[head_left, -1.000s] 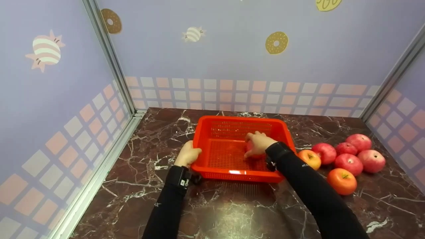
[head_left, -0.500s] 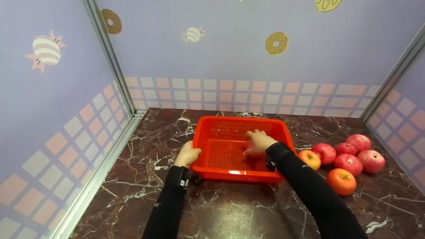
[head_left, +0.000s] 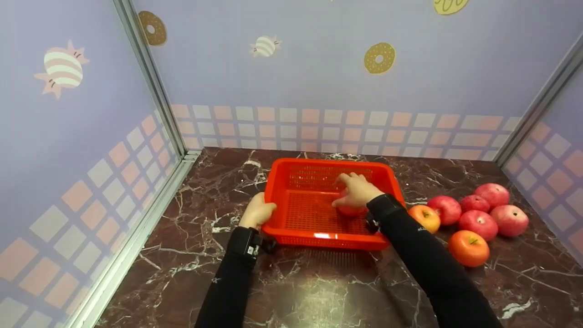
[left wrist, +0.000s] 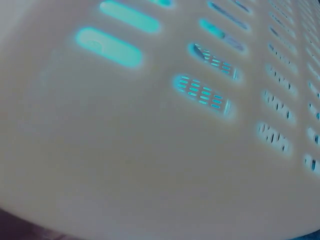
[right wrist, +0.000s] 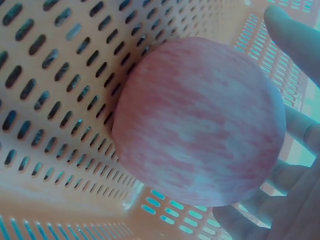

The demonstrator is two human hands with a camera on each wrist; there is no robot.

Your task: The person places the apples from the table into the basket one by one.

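An orange-red perforated plastic basket (head_left: 300,236) stands on the dark marbled table. My left hand (head_left: 258,211) grips its left rim, thumb over the edge; the left wrist view shows only the slotted basket wall (left wrist: 125,150). Inside, toward the right, a red apple (head_left: 350,211) rests on the bottom, partly covered by my right hand (head_left: 359,190). In the right wrist view the striped apple (right wrist: 200,125) sits by the slotted wall. The thumb (right wrist: 290,42) stands apart from it, and the spread fingers lie along its lower right side; whether they touch it I cannot tell.
Right of the basket lies a group of several apples, among them a yellow-orange one (head_left: 424,218) close to the basket, an orange-red one (head_left: 469,248) in front and a pink one (head_left: 509,221) at the right. Patterned panels (head_left: 319,82) enclose the table at the back and sides.
My right hand has risen slightly and its fingers have loosened from the apple, so more of the apple shows. The left hand and the basket stay where they were.
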